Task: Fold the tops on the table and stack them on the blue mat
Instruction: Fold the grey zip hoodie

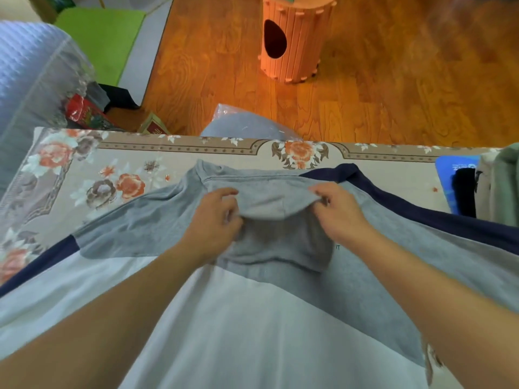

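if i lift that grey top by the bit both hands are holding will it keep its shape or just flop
The grey top will probably flop: the fold sags between the left hand and right hand. It looks light, being thin knit. Likely grippy rather than slippery on the floral tablecloth, so it may drag.

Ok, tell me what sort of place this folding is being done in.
Most likely a room in a home. A table under a floral cloth stands on a wooden floor, with a quilted sofa beside it and an orange slatted stool beyond.
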A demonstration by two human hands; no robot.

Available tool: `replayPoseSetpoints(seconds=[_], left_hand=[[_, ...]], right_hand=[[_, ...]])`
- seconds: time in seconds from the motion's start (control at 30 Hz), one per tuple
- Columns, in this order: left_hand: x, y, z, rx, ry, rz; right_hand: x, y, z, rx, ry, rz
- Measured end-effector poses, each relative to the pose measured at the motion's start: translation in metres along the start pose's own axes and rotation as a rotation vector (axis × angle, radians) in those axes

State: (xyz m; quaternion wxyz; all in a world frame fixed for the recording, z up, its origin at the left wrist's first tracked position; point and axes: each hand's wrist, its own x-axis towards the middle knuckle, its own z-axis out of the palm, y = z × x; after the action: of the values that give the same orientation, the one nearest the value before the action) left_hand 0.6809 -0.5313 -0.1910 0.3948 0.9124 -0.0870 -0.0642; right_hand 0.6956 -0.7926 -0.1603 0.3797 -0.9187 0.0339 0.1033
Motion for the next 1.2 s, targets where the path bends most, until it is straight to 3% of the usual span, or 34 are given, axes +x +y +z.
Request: replayPoseSetpoints(seconds=[0.07, 0.2, 0.27, 0.33, 0.4, 0.47, 0.67, 0.77, 0.83, 0.9, 0.97, 1.07, 1.13, 1.2], left_hand=[[0.015, 0.027, -0.023, -0.216, 0.047, -0.035], [0.049, 0.065, -0.076, -0.323, -0.038, 0.03], [0.064, 0.063, -0.085, -0.398, -0.129, -0.057], [0.069, 0.047, -0.075, -0.226, -0.311, -0.178], [0.069, 0.025, -0.065, -0.107, -0.296, -0.241], [0.071, 0.016, -0.068, -0.218, -0.212, -0.298], [0.097, 0.019, -0.1, 0.133, -0.23, -0.059], [0.105, 0.028, -0.109, 0.221, -0.463, -0.115], [0.11, 0.028, -0.112, 0.444, -0.585, -0.129], [0.108, 0.03, -0.108, 0.558, -0.491, -0.119], [0.095, 0.03, -0.101, 0.503, -0.212, -0.109], [0.05, 0.036, -0.085, 0.228, 0.211, -0.127], [0.009, 0.038, -0.068, -0.085, 0.296, -0.217], [-0.031, 0.027, -0.047, -0.129, 0.292, -0.227]], right_hand=[[0.009, -0.03, -0.023, 0.205, 0.024, 0.024], [0.035, -0.061, -0.052, 0.55, -0.021, -0.085], [0.043, -0.051, -0.05, 0.363, -0.128, -0.019], [0.038, -0.037, -0.041, 0.11, -0.27, 0.1], [0.037, -0.028, -0.039, 0.153, -0.262, 0.149], [0.043, -0.024, -0.051, 0.218, -0.181, 0.168], [0.061, -0.033, -0.086, -0.053, -0.199, 0.027], [0.068, -0.042, -0.09, -0.106, -0.198, 0.03], [0.07, -0.047, -0.091, -0.275, -0.238, 0.016], [0.071, -0.046, -0.091, -0.458, -0.247, -0.01], [0.069, -0.043, -0.087, -0.537, -0.171, -0.035], [0.044, -0.031, -0.073, -0.431, 0.089, -0.147], [0.005, -0.017, -0.056, -0.334, 0.234, -0.262], [-0.041, 0.008, -0.035, -0.323, 0.231, -0.319]])
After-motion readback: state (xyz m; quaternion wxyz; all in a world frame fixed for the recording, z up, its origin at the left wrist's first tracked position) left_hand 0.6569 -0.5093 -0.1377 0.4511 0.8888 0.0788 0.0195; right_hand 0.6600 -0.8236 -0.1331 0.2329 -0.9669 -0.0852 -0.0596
